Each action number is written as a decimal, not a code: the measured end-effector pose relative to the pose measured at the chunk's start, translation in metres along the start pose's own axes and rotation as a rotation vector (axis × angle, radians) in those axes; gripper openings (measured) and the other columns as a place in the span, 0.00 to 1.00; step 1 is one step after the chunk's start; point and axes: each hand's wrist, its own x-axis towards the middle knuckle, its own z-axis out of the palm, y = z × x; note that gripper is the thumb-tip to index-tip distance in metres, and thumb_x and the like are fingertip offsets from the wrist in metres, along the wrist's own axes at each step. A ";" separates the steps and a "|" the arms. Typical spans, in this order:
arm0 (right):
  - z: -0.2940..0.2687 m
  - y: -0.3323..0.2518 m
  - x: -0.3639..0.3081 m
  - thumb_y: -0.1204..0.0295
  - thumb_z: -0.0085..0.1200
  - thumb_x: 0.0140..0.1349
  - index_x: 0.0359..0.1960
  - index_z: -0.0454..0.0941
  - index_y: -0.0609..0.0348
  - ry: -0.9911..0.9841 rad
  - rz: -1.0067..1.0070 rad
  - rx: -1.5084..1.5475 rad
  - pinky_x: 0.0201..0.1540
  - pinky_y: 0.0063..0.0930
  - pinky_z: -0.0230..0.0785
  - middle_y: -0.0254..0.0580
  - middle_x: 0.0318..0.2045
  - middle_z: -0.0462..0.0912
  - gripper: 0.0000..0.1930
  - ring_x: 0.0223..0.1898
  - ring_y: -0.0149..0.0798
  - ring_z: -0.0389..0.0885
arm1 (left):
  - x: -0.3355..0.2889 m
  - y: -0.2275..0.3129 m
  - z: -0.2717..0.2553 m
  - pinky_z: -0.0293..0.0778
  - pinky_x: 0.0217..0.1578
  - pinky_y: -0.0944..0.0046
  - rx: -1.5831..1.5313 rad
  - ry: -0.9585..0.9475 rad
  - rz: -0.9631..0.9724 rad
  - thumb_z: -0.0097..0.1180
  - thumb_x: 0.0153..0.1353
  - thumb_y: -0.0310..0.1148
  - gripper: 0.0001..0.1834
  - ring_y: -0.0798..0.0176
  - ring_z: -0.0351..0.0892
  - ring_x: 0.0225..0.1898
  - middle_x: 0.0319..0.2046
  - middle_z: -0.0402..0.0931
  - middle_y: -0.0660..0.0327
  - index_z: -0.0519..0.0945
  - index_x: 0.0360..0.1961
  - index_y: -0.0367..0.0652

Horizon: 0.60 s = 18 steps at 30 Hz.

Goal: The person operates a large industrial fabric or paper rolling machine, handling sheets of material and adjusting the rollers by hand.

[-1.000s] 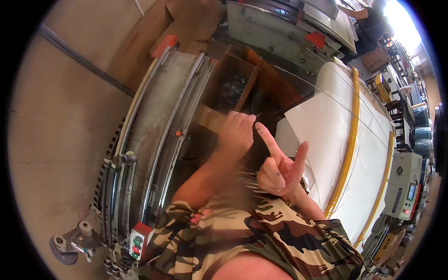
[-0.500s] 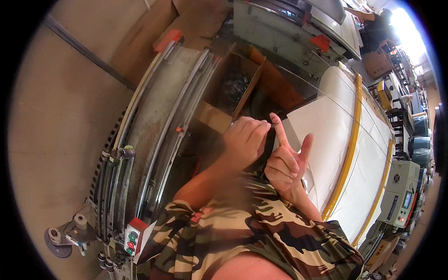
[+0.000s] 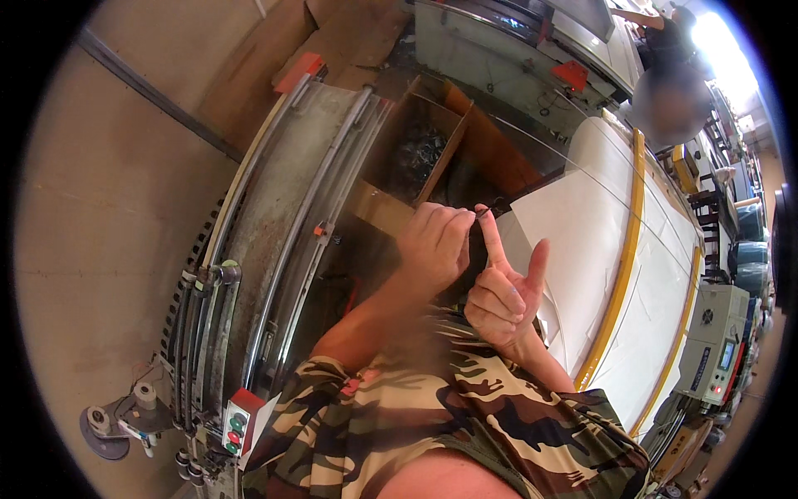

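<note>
My left hand (image 3: pixel 436 245) is closed in a pinch, its fingertips on a small dark thin piece (image 3: pixel 483 213), too small to name. The piece lies against the tip of the raised index finger of my right hand (image 3: pixel 501 303). That hand has its index finger and thumb stretched apart, with the other fingers curled toward the palm. Both hands are raised in front of my camouflage shirt (image 3: pixel 465 382). Beyond them stands an open cardboard box (image 3: pixel 445 158) with dark, shiny bits inside.
A long machine with metal rails (image 3: pixel 287 216) is on my left, with a red-topped button box (image 3: pixel 241 422) at its near end. To my right are a large white sheet roll (image 3: pixel 586 191), yellow bars (image 3: pixel 619 299) and a grey control box (image 3: pixel 713 341). Another person (image 3: pixel 665 41) is far right.
Both hands have shifted slightly left; the small dark piece still meets my right index fingertip. The person at the far right has moved, and the head now shows lower.
</note>
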 end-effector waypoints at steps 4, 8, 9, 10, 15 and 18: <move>-0.005 -0.002 -0.005 0.32 0.37 0.69 0.80 0.34 0.38 0.035 0.003 -0.075 0.15 0.19 0.60 0.37 0.16 0.70 0.46 0.12 0.28 0.63 | -0.004 -0.005 0.003 0.74 0.27 0.59 0.028 -0.014 0.006 0.62 0.52 0.20 0.11 0.54 0.78 0.29 0.30 0.78 0.57 0.78 0.38 0.38; 0.002 0.004 -0.004 0.30 0.35 0.68 0.79 0.30 0.40 -0.050 0.119 -0.306 0.16 0.20 0.59 0.38 0.16 0.70 0.49 0.12 0.28 0.62 | -0.014 -0.020 0.008 0.74 0.29 0.59 0.030 -0.066 -0.049 0.63 0.54 0.23 0.10 0.53 0.78 0.30 0.28 0.77 0.59 0.79 0.38 0.42; 0.006 0.004 -0.002 0.30 0.35 0.68 0.79 0.29 0.41 -0.002 0.070 -0.275 0.16 0.20 0.59 0.38 0.16 0.70 0.50 0.12 0.28 0.62 | -0.017 -0.022 0.008 0.75 0.30 0.57 0.057 -0.069 -0.079 0.63 0.54 0.23 0.10 0.52 0.78 0.30 0.29 0.78 0.59 0.80 0.38 0.42; 0.010 0.003 -0.001 0.29 0.35 0.67 0.79 0.28 0.41 0.046 0.022 -0.243 0.16 0.20 0.59 0.38 0.16 0.71 0.50 0.12 0.28 0.62 | -0.022 -0.021 0.006 0.75 0.31 0.56 0.084 -0.072 -0.110 0.63 0.54 0.24 0.10 0.51 0.77 0.30 0.30 0.78 0.58 0.80 0.38 0.42; 0.004 -0.005 -0.002 0.29 0.36 0.67 0.79 0.28 0.41 0.058 -0.060 -0.193 0.14 0.20 0.59 0.38 0.15 0.70 0.51 0.13 0.28 0.62 | -0.014 -0.017 -0.006 0.75 0.31 0.55 0.094 -0.059 -0.146 0.64 0.53 0.24 0.11 0.50 0.77 0.29 0.31 0.79 0.58 0.81 0.39 0.43; 0.000 -0.007 0.002 0.29 0.37 0.67 0.79 0.29 0.41 0.027 -0.065 -0.169 0.14 0.19 0.59 0.38 0.15 0.69 0.51 0.13 0.28 0.62 | -0.005 -0.004 -0.022 0.75 0.30 0.56 0.071 -0.144 -0.101 0.65 0.51 0.24 0.14 0.50 0.78 0.29 0.31 0.79 0.58 0.81 0.40 0.43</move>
